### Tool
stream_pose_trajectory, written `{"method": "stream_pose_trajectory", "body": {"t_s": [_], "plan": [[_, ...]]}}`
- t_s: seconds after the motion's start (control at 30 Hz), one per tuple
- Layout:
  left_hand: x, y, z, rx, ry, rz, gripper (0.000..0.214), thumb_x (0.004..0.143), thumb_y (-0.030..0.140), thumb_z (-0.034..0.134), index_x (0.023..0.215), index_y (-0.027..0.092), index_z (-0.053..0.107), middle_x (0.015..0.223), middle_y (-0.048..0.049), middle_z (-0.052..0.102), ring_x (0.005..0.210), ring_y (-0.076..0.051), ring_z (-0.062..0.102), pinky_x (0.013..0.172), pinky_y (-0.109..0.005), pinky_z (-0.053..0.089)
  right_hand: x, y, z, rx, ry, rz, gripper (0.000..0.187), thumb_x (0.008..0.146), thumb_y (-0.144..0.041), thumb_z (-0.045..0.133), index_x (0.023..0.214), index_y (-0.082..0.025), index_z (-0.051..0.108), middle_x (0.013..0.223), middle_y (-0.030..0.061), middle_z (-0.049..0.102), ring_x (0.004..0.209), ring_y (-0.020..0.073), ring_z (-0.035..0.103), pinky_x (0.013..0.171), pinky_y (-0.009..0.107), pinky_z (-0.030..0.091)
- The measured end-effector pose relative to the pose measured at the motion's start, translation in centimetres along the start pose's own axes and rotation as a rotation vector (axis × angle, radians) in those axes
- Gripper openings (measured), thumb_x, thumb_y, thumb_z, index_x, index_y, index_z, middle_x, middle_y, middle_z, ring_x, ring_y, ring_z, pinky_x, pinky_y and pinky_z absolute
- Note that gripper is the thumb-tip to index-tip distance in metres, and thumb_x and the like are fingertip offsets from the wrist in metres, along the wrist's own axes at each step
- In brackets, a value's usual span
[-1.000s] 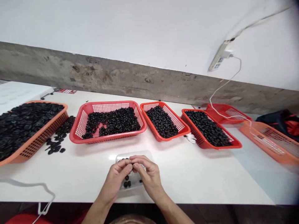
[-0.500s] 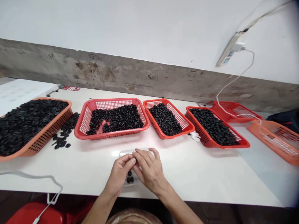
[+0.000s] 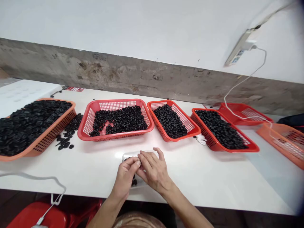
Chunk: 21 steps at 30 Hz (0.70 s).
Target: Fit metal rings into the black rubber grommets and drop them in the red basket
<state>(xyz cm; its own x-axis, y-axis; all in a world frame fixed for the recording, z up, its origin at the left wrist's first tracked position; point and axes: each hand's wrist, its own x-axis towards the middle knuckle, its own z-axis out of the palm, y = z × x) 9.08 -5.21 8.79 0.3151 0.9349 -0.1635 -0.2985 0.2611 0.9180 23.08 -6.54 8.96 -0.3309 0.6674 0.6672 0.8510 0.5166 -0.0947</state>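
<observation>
My left hand (image 3: 125, 175) and my right hand (image 3: 154, 171) meet fingertip to fingertip near the front of the white table. Thumb and fingers of both are closed in a pinch on a small black part, of which only a dark sliver shows between the fingertips. The right little finger stands out from the others. Under the hands lies a clear plastic tray (image 3: 142, 183), largely covered by them. A few small black round pieces (image 3: 134, 182) sit in it, partly hidden by the left hand.
Behind the hands stand a pinkish-red basket (image 3: 80, 134), a red basket (image 3: 163, 137) and another red basket (image 3: 211, 147), all holding black ring-like parts. An orange basket (image 3: 42, 144) at left is heaped with black pieces; loose ones (image 3: 65, 139) lie beside it. A white cable (image 3: 237, 87) hangs at right.
The view has shifted slightly, so the baskets appear a little further right. Both hands remain together over the tray, pinching; more black pieces show at the tray's far left edge.
</observation>
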Motion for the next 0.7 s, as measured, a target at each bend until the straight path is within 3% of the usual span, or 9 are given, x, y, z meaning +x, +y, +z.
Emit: {"method": "stream_pose_trajectory", "body": {"t_s": [0.1,0.3,0.47,0.7], "plan": [[-0.1,-0.2,-0.1,-0.005,0.015,-0.002,0.020,0.083,0.034,0.066,0.076,0.016,0.067,0.075,-0.0003,0.063,0.076,-0.014,0.054,0.076,-0.022,0.044,-0.2,0.0,0.2,-0.018,-0.010,-0.026,0.027,0.097,-0.029,0.051,0.116,-0.011,0.059,0.109,0.0150,0.072,0.090,0.0230,0.065,0.103,0.050,0.033],[-0.1,0.3,-0.9,0.022,-0.120,-0.084,0.020,0.086,0.036,0.065,0.084,0.016,0.071,0.081,-0.0011,0.066,0.082,-0.014,0.055,0.081,-0.023,0.044,-0.2,0.4,-0.3,0.032,-0.019,0.002,0.024,0.094,-0.029,0.055,0.113,-0.015,0.059,0.103,0.0097,0.073,0.085,0.0202,0.066,0.106,0.050,0.030],[-0.4,0.6,-1.4,0.030,-0.131,-0.123,0.024,0.082,0.039,0.070,0.090,0.017,0.074,0.085,-0.0023,0.068,0.083,-0.015,0.057,0.081,-0.024,0.045,0.2,0.6,-1.1,0.089,-0.034,0.000,0.024,0.091,-0.026,0.056,0.112,-0.015,0.057,0.102,0.0089,0.073,0.084,0.0198,0.066,0.105,0.051,0.030],[-0.6,0.4,-1.1,0.008,-0.169,-0.100,0.025,0.083,0.035,0.069,0.098,0.017,0.077,0.086,-0.0040,0.071,0.081,-0.017,0.061,0.083,-0.027,0.045,-0.2,1.2,-1.2,0.093,-0.120,-0.136,0.028,0.096,-0.025,0.047,0.120,-0.011,0.052,0.099,0.0127,0.070,0.089,0.0234,0.064,0.094,0.044,0.047]]}}
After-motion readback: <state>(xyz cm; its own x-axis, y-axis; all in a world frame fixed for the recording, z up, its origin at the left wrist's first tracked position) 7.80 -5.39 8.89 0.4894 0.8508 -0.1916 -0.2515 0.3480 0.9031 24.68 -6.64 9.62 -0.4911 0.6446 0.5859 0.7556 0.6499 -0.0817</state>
